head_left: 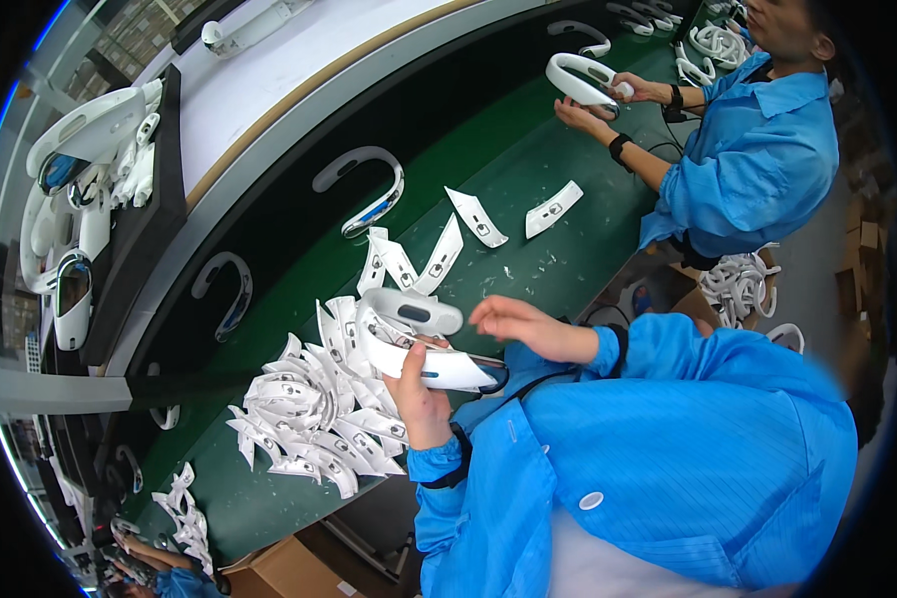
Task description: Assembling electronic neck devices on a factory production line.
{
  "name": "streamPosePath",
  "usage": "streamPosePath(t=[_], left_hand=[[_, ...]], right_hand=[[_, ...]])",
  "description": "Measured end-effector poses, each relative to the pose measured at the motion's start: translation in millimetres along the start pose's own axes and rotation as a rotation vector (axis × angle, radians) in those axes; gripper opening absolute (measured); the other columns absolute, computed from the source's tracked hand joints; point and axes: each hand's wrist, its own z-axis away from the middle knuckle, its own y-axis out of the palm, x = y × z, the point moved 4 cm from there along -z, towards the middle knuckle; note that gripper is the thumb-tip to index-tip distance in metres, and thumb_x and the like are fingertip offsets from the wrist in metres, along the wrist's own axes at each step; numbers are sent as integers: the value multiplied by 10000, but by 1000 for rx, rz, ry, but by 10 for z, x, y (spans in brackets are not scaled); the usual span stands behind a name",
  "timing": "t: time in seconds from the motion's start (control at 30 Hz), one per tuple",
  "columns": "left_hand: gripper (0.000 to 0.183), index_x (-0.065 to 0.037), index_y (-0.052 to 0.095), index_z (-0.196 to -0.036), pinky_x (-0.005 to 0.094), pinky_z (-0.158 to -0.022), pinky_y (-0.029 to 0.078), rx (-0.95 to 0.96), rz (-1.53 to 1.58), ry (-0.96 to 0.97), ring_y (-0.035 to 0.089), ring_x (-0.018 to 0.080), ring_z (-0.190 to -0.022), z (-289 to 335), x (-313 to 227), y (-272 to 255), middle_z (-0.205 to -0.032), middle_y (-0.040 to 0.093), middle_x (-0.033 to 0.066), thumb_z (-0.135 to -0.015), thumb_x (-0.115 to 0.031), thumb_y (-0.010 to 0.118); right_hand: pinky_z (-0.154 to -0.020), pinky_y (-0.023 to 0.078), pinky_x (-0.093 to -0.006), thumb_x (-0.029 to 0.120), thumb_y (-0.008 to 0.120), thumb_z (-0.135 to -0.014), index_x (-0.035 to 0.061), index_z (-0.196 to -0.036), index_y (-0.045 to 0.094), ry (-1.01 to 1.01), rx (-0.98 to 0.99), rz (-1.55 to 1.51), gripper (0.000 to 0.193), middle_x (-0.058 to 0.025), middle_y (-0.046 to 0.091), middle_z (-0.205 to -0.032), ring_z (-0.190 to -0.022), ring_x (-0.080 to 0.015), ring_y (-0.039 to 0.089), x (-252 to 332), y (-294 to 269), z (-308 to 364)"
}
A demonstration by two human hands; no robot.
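My left hand (421, 397) is wrapped round a white U-shaped device (434, 368), whose upper arm carries a dark oval inset. The lower arm ends in a glossy dark and blue tip close to my sleeve. Just to the right of the device is my right hand (513, 324), its fingers loosely stretched toward it and apart from it. Nothing shows in those fingers. Left of the device, a big heap of white curved strips (304, 404) with dark printed marks covers the green work surface (528, 274). Several more such strips (478, 217) lie loose beyond it.
Across the green surface a co-worker (747, 159) in blue holds a similar white device (580, 82). More devices (374, 184) stand along the dark belt. A rack of white parts (90, 169) is at left. Cardboard boxes (289, 570) sit below the edge.
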Motion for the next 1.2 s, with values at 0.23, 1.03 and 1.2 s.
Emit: streamPosePath(t=[0.23, 1.03, 1.2], left_hand=[[565, 41, 429, -1171, 269, -604, 452, 62, -568, 214, 558, 170, -707, -91, 133, 53, -916, 563, 112, -730, -177, 706], [688, 19, 229, -1378, 233, -570, 423, 79, -1084, 478, 546, 105, -664, 502, -234, 335, -774, 621, 113, -814, -114, 599], [656, 18, 241, -1372, 250, -530, 418, 49, -1163, 413, 542, 121, -601, 502, -234, 381, -691, 601, 116, -831, -132, 580]], right_hand=[[-841, 476, -308, 437, 244, -956, 67, -1266, 419, 376, 280, -386, 513, -105, 559, -1134, -995, -151, 569, -244, 414, -274], [-1030, 274, -294, 311, 196, -990, -9, -1390, 183, -88, 266, 55, 513, -145, 353, -1352, -1230, -200, 353, 129, 402, -185], [-1040, 262, -298, 289, 187, -990, -11, -1397, 163, -128, 279, 167, 507, -166, 331, -1371, -1248, -216, 343, 145, 409, -161]])
